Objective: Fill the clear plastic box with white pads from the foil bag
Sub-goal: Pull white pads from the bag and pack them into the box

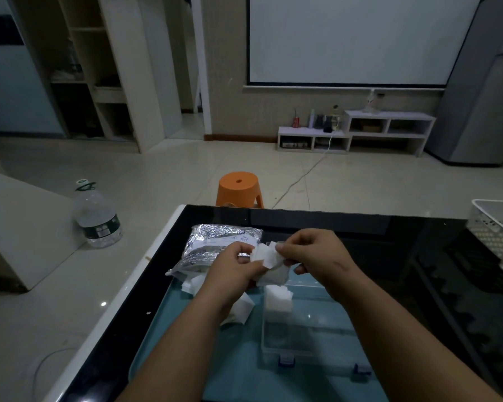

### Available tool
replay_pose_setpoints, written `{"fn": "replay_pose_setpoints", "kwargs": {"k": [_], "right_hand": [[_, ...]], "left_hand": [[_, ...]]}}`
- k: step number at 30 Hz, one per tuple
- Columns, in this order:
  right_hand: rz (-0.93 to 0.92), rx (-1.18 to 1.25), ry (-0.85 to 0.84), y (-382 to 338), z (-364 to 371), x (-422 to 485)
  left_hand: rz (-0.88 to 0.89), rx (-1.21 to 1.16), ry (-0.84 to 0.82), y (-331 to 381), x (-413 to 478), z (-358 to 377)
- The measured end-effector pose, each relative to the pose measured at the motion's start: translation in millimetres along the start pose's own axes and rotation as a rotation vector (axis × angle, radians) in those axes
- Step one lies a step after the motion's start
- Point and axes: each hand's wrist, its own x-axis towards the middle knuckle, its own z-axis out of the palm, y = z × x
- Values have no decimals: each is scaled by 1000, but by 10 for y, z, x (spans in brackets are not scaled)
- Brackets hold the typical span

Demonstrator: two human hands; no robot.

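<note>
The clear box (308, 329) sits nearest me on the table (418, 256), a few pads (278, 298) stacked inside. Above it, my left hand (233, 269) and right hand (317, 253) together pinch a bunch of white pads (269, 256). The foil bag (212, 245) lies beyond.

no text can be read. the crinkled silver foil bag (215, 245), lying near the far left corner of the black glass tabletop (360, 227), carries a white label with small round blue marks, too blurred to make out. the dark label on the clear plastic water bottle (98, 219) is equally illegible.
</note>
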Motion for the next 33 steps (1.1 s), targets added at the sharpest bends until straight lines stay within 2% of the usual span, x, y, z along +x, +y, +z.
{"fn": "replay_pose_setpoints", "kwargs": {"k": [12,19,29,33], "right_hand": [[-35,-11,3,1,7,-1],[-129,-261,56,19,78,4],[-128,-337,59,55,81,20],[-131,-293,27,78,80,24]], "left_hand": [[2,13,9,5,-5,9],[-20,-51,17,-7,10,48],[-70,-189,-3,40,-14,53],[-36,-86,30,8,-25,47]]}}
